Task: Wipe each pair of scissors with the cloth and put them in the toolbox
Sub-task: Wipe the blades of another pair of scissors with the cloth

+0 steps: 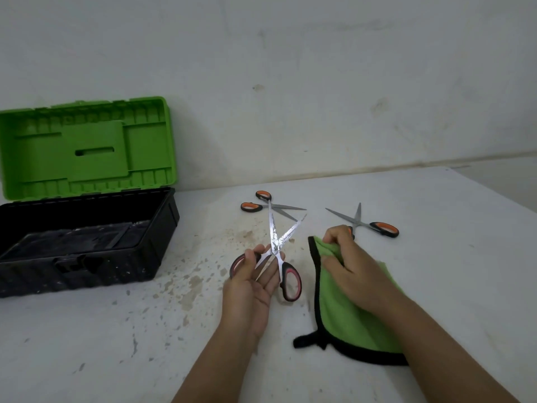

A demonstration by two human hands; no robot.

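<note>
At far left our toolbox (87, 237) stands open on the counter (436, 271), green lid up. Our left hand (255, 283) holds the pink scissors (279, 242), blades apart and speckled. Two orange pairs (268, 206) (366, 222) lie behind. Our right hand (353, 266) pinches the green cloth (345, 312), which hangs to the counter.

Stained white table (436, 286), open toolbox (87, 242) at left, two orange-handled scissors (270, 206) (369, 223) farther back
</note>
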